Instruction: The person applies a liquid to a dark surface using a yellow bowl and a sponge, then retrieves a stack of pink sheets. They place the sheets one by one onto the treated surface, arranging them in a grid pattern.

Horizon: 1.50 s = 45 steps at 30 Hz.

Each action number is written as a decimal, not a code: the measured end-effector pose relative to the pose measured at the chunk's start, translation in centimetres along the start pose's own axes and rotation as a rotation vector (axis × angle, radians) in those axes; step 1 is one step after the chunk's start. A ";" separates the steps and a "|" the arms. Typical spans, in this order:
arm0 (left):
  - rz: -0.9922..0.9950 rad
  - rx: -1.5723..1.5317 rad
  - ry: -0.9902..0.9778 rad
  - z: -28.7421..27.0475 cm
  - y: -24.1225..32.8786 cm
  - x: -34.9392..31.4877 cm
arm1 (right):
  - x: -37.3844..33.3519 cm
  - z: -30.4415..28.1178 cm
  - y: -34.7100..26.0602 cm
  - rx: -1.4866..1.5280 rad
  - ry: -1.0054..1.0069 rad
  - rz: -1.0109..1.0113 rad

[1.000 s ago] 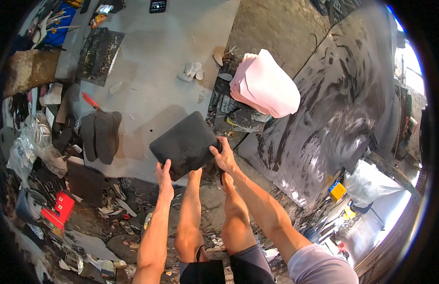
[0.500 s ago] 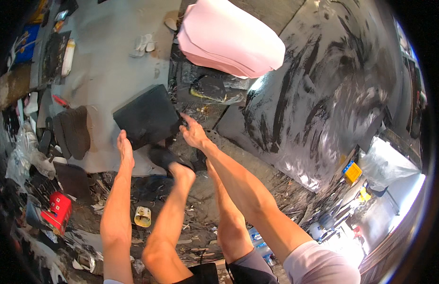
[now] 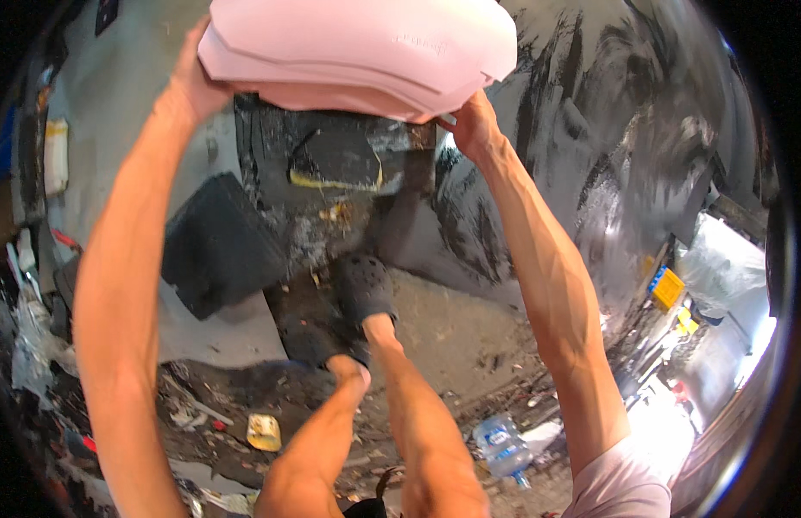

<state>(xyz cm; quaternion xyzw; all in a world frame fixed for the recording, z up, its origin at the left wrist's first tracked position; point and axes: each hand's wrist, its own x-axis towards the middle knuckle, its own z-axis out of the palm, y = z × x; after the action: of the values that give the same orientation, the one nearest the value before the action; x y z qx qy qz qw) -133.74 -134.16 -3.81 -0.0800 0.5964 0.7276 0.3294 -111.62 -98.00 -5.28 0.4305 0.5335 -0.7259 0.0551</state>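
Two hands, left hand (image 3: 196, 82) and right hand (image 3: 474, 125), are closed on one stack of pink sheets (image 3: 357, 47), gripped at opposite edges.

Pale pink over black and grey

The stack of foam sheets (image 3: 357, 52) between my left hand (image 3: 196, 82) and right hand (image 3: 474, 125) is a plain, soft pink. Below it lies a matt black pad (image 3: 215, 246) on light grey floor (image 3: 115, 112), and a black scrap edged in yellow (image 3: 335, 160). My clogs (image 3: 361, 289) are black. The surface to my right (image 3: 607, 147) is grey, streaked with black smears.
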 end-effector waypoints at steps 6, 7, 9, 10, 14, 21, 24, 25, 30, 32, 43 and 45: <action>0.573 0.491 -0.197 -0.5 -3.2 -0.1 | -1.7 1.4 -0.4 -0.074 0.072 -0.270; 0.524 0.379 -0.247 -0.2 -3.0 0.0 | -1.3 1.2 0.0 -0.032 0.046 -0.275; 0.343 0.081 -0.233 -0.8 -2.9 0.4 | -0.5 1.8 -0.4 0.039 -0.046 -0.270; 0.189 -0.118 -0.217 -1.2 -2.4 0.7 | 0.0 1.9 -0.3 0.074 -0.094 -0.258; -0.101 -0.468 0.022 2.6 -1.7 0.4 | 1.3 0.7 -0.7 0.129 -0.153 -0.297; 0.523 -0.086 -0.384 0.0 -2.3 0.9 | 0.1 0.9 -6.9 0.129 -0.441 -0.499; 0.772 0.524 -0.264 -2.4 -1.3 1.1 | 0.1 2.3 -8.1 0.195 -0.493 -0.456; 0.751 0.597 -0.254 -3.0 -1.3 0.8 | -0.6 3.0 -7.6 0.098 -0.469 -0.536; 0.149 -0.498 -0.306 2.7 -3.4 -0.2 | 0.9 -0.2 -3.9 0.121 -0.322 -0.498; 0.028 -0.505 -0.231 3.9 -3.7 -0.1 | 1.7 -0.7 -2.5 0.122 -0.321 -0.425; -0.046 -0.255 -0.097 5.9 -1.9 -0.4 | 2.9 -1.4 -1.8 -0.026 -0.121 -0.162; -0.062 -0.198 -0.045 6.3 -1.4 -0.9 | 3.4 -1.7 -1.9 -0.062 -0.115 -0.188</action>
<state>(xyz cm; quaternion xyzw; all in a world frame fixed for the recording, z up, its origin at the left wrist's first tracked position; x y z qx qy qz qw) -130.48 -128.60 -2.78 -0.1143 0.5114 0.7739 0.3555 -113.78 -94.57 -6.33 0.3342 0.5897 -0.7347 0.0303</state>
